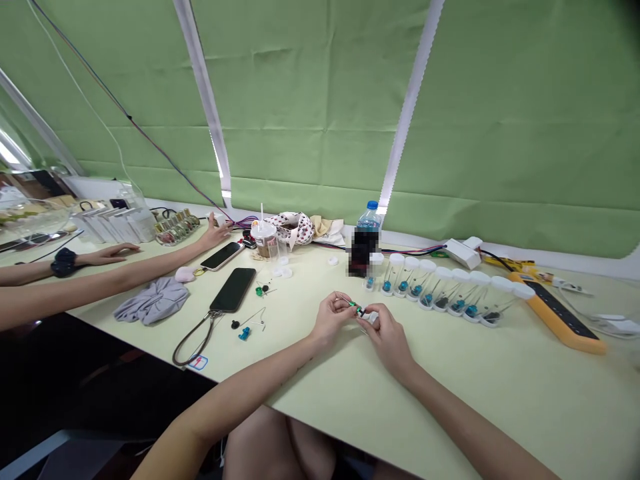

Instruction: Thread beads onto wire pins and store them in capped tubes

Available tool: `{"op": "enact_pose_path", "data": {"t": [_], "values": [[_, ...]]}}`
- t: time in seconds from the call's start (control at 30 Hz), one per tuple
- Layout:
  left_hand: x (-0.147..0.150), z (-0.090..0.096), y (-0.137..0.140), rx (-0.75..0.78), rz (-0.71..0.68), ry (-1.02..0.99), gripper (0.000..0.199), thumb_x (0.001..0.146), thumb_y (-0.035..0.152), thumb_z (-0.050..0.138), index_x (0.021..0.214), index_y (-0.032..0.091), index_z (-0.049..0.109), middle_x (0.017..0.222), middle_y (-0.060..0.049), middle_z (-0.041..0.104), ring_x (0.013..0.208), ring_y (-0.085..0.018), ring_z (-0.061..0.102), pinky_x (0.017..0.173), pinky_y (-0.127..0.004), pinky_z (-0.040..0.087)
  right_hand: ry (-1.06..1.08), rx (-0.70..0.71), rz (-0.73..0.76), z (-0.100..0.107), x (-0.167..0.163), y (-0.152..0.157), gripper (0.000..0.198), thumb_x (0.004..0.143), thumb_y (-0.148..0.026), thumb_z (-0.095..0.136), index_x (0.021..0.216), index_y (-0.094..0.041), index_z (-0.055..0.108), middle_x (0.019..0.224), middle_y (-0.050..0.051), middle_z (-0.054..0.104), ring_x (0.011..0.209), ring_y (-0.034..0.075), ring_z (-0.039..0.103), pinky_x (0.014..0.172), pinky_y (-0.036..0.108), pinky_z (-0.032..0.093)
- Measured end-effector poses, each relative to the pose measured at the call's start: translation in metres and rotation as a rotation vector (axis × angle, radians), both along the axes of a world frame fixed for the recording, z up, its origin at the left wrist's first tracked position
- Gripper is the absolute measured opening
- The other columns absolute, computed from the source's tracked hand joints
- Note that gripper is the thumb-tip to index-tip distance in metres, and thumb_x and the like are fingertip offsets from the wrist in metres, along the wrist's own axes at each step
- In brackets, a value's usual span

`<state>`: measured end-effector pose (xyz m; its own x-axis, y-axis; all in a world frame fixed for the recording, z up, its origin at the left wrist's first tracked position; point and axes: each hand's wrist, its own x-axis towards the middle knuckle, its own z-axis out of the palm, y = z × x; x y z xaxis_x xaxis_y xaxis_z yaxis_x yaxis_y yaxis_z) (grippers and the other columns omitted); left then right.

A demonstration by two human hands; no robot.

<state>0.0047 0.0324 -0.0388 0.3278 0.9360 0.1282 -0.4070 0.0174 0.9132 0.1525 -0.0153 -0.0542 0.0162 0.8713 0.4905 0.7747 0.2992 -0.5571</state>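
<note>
In front of me, a big green cloth (325, 100) hangs like a wall, and my pale table (550, 400) runs along below it. A row of see-through jars (443, 274) stands near the back. They have white lids, and small blue and dark bits sit inside. I think they are in a line so I can see each one and my arms have room. An orange power strip (560, 317) lies past them, near the wires at the back.

My left hand (333, 317) and right hand (385, 333) meet over the table, close to the jars. A phone (233, 290) lies off to my left, well apart from them. Near it are a blue bit (244, 333) and a bent wire (261, 319), maybe put there so they are easy to find. Smallest is the green bit (353, 305). My left fingers pinch it, and my right ones pinch a black tip (363, 312) beside it, probably to keep both steady.
</note>
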Motion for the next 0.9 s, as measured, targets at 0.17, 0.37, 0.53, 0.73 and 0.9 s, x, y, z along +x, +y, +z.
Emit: {"op": "enact_pose_path", "data": {"t": [0.17,0.37,0.53,0.73,0.9], "values": [[-0.0006,0.0002,0.0004,0.001,-0.016,0.005,0.030,0.066,0.029,0.073,0.084,0.016,0.054,0.070,-0.002,0.065,0.066,-0.014,0.062,0.071,-0.029,0.046,0.015,0.003,0.027,0.0012,0.0001,-0.0008,0.026,0.090,-0.045,0.040,0.094,-0.021,0.050,0.076,0.002,0.062,0.055,0.014,0.055,0.054,0.025,0.040],[0.0008,-0.0010,-0.0009,0.047,-0.043,0.011,0.029,0.068,0.028,0.072,0.086,0.016,0.053,0.076,-0.005,0.067,0.071,-0.015,0.063,0.073,-0.031,0.047,0.001,-0.026,0.076,0.0045,0.0012,-0.0018,0.026,0.093,-0.042,0.034,0.086,-0.022,0.049,0.075,0.001,0.063,0.059,0.015,0.056,0.056,0.025,0.039],[0.0006,-0.0030,0.0017,0.040,-0.025,0.016,0.027,0.069,0.027,0.071,0.086,0.016,0.053,0.074,-0.004,0.066,0.067,-0.014,0.061,0.070,-0.029,0.047,-0.002,-0.037,0.095,0.0051,0.0006,0.0000,0.028,0.093,-0.043,0.033,0.087,-0.023,0.051,0.075,0.001,0.064,0.061,0.016,0.058,0.056,0.025,0.041],[-0.0012,-0.0016,0.0036,0.041,-0.019,0.030,0.029,0.068,0.028,0.071,0.086,0.016,0.053,0.071,-0.003,0.066,0.066,-0.014,0.062,0.069,-0.028,0.046,0.037,-0.004,0.051,0.0014,-0.0007,0.0003,0.026,0.090,-0.045,0.040,0.097,-0.023,0.049,0.074,0.000,0.065,0.053,0.015,0.057,0.053,0.025,0.042],[-0.0015,0.0003,0.0019,0.056,-0.074,0.010,0.032,0.066,0.030,0.073,0.086,0.015,0.052,0.075,-0.005,0.067,0.070,-0.016,0.063,0.072,-0.032,0.048,0.011,-0.019,0.072,0.0034,-0.0002,-0.0027,0.025,0.092,-0.042,0.035,0.090,-0.022,0.050,0.077,0.001,0.066,0.060,0.015,0.060,0.055,0.024,0.042]]}}
